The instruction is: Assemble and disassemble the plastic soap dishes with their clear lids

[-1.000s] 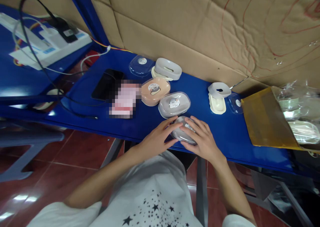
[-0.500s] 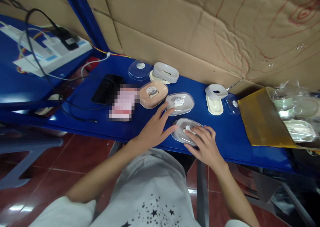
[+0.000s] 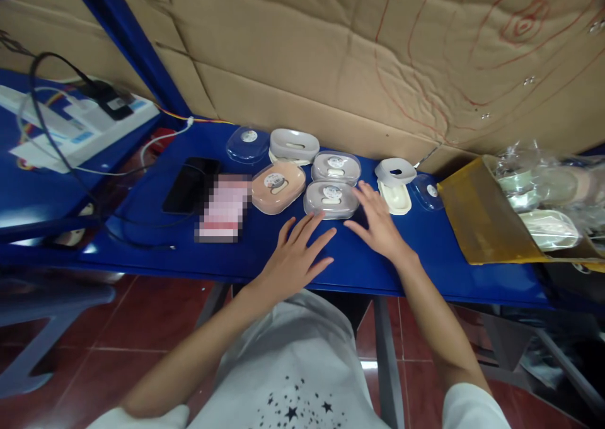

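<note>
A grey soap box [image 3: 331,200] with a clear lid and a round sticker lies right behind a second grey soap box's near edge, the latter [image 3: 336,167] farther from me. My left hand [image 3: 297,252] hovers at the front of the nearer box, fingers spread, holding nothing. Beside that box's right end is my right hand [image 3: 378,221], its fingers stretched out; whether the fingertips touch the box I cannot tell. To the left sits a peach soap box [image 3: 278,188], also lidded and stickered.
Behind stand a grey soap dish [image 3: 293,144] and a clear lid [image 3: 247,145]. On the right are another grey dish [image 3: 396,172], a cream tray [image 3: 397,199], a clear lid [image 3: 428,192] and a carton [image 3: 486,218] of wrapped pieces. A black phone [image 3: 191,185] and cables lie left.
The nearer grey box has moved away from me, up against the other grey box, which also sits farther back. My right hand has come off its lid; my left hand has drawn back.
</note>
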{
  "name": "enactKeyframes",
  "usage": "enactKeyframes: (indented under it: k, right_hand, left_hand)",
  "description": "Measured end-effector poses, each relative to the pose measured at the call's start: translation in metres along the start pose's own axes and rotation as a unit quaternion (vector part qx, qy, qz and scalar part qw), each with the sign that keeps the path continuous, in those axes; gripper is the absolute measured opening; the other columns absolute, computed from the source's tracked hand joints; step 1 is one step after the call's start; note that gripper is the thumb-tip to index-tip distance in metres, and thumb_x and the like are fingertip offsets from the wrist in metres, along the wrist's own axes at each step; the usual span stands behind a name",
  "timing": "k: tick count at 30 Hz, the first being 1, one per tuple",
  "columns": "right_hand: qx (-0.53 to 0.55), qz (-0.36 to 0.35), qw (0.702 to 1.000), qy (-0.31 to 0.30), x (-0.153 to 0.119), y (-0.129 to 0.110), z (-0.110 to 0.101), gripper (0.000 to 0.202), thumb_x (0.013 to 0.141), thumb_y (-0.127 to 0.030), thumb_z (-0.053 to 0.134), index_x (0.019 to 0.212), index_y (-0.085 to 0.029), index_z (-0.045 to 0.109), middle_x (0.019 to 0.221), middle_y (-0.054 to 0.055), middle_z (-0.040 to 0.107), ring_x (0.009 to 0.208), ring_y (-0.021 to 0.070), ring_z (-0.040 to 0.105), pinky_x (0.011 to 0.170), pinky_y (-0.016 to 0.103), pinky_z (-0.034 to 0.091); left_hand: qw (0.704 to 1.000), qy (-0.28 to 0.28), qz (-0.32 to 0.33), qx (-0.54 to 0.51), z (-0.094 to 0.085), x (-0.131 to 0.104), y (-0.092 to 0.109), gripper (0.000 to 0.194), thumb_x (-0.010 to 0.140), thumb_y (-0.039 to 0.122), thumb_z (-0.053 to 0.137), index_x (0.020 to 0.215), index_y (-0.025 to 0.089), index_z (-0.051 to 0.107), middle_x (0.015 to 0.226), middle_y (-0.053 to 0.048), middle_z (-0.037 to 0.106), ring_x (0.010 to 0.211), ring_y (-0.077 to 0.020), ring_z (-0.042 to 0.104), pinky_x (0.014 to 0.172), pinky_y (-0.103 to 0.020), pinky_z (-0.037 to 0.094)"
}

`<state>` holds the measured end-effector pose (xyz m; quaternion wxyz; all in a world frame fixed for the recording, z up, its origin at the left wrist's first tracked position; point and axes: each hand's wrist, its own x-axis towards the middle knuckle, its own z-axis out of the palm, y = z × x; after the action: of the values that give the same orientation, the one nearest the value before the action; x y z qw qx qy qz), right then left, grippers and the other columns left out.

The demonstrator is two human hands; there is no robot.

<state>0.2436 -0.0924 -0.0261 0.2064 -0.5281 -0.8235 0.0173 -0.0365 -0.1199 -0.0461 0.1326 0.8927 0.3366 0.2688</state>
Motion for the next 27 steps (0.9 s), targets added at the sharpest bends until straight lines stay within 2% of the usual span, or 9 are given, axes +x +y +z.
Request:
enactKeyframes:
  k: [5, 8, 11, 13, 16, 19, 22, 24, 27]
  right_hand:
    - [-0.113, 0.17, 0.978, 0.042, -0.045, 0.042, -0.016, 0.063, 0.11, -0.055, 0.048, 0.161, -0.018, 0.046, 0.158, 0.022, 0.06, 0.151, 0.0407, 0.051, 0.123, 0.069, 0.035]
    - [-0.084, 0.177, 0.98, 0.035, -0.077, 0.045, -0.021, 0.053, 0.109, -0.054, 0.05, 0.144, -0.017, 0.063, 0.139, 0.019, 0.072, 0.132, 0.0374, 0.067, 0.113, 0.06, 0.048]
    - [-0.032, 0.163, 0.985, 0.046, -0.094, 0.039, -0.029, 0.04, 0.109, -0.053, 0.052, 0.12, -0.023, 0.075, 0.124, 0.013, 0.079, 0.119, 0.0328, 0.072, 0.107, 0.054, 0.053]
    - [-0.036, 0.168, 0.983, 0.07, -0.09, 0.038, -0.036, 0.039, 0.11, -0.053, 0.049, 0.112, -0.025, 0.076, 0.118, 0.011, 0.08, 0.116, 0.0314, 0.073, 0.108, 0.053, 0.052]
    - [-0.086, 0.176, 0.976, 0.096, -0.058, 0.049, -0.039, 0.042, 0.11, -0.052, 0.046, 0.125, -0.023, 0.073, 0.13, 0.014, 0.076, 0.124, 0.0335, 0.069, 0.11, 0.053, 0.049]
    - [-0.136, 0.188, 0.969, 0.08, -0.01, 0.069, -0.03, 0.049, 0.109, -0.048, 0.048, 0.144, -0.02, 0.065, 0.149, 0.016, 0.068, 0.132, 0.0389, 0.063, 0.109, 0.056, 0.049]
    - [-0.165, 0.231, 0.958, 0.041, 0.028, 0.081, -0.017, 0.052, 0.105, -0.04, 0.053, 0.15, -0.015, 0.061, 0.148, 0.021, 0.067, 0.13, 0.0427, 0.063, 0.105, 0.059, 0.05]
    - [-0.158, 0.242, 0.957, 0.013, 0.034, 0.082, -0.013, 0.048, 0.103, -0.035, 0.054, 0.146, -0.015, 0.065, 0.142, 0.022, 0.071, 0.123, 0.0413, 0.068, 0.101, 0.057, 0.054]
    - [-0.138, 0.226, 0.964, -0.009, 0.009, 0.079, -0.019, 0.045, 0.101, -0.028, 0.054, 0.143, -0.02, 0.068, 0.14, 0.016, 0.073, 0.114, 0.0358, 0.074, 0.097, 0.051, 0.058]
  left_hand:
    - [1.0, -0.018, -0.013, 0.013, 0.005, 0.001, -0.005, 0.052, 0.109, 0.039, 0.06, 0.159, 0.025, 0.051, 0.174, -0.02, 0.037, 0.158, -0.0409, 0.039, 0.127, -0.069, 0.029]
    - [1.0, -0.011, -0.011, 0.012, 0.005, 0.0, -0.005, 0.051, 0.11, 0.039, 0.058, 0.157, 0.024, 0.052, 0.172, -0.021, 0.038, 0.157, -0.0406, 0.04, 0.126, -0.068, 0.031]
    - [1.0, -0.005, 0.006, 0.011, 0.004, -0.001, -0.005, 0.046, 0.11, 0.036, 0.056, 0.155, 0.022, 0.054, 0.168, -0.022, 0.044, 0.154, -0.0393, 0.045, 0.124, -0.065, 0.035]
    - [1.0, 0.0, 0.022, 0.01, 0.004, -0.002, -0.004, 0.044, 0.111, 0.035, 0.056, 0.152, 0.022, 0.056, 0.164, -0.022, 0.048, 0.151, -0.0379, 0.049, 0.124, -0.064, 0.036]
    - [0.999, 0.0, 0.033, 0.002, 0.005, -0.002, -0.004, 0.042, 0.11, 0.033, 0.056, 0.15, 0.023, 0.059, 0.162, -0.02, 0.051, 0.149, -0.0367, 0.051, 0.125, -0.063, 0.036]
    - [0.999, -0.001, 0.032, -0.005, 0.006, -0.003, -0.005, 0.041, 0.11, 0.032, 0.055, 0.15, 0.025, 0.06, 0.161, -0.018, 0.052, 0.147, -0.0362, 0.052, 0.124, -0.063, 0.038]
    - [0.999, 0.007, 0.035, 0.003, 0.005, -0.005, -0.007, 0.039, 0.11, 0.03, 0.054, 0.147, 0.023, 0.061, 0.159, -0.018, 0.054, 0.146, -0.0349, 0.054, 0.122, -0.06, 0.041]
    - [0.999, 0.011, 0.04, 0.009, 0.003, -0.006, -0.008, 0.037, 0.11, 0.028, 0.054, 0.145, 0.022, 0.062, 0.157, -0.019, 0.055, 0.146, -0.0337, 0.055, 0.121, -0.059, 0.042]
    - [0.998, 0.014, 0.057, 0.004, 0.0, -0.007, -0.004, 0.033, 0.111, 0.025, 0.052, 0.141, 0.02, 0.063, 0.153, -0.018, 0.06, 0.143, -0.0317, 0.057, 0.12, -0.057, 0.043]
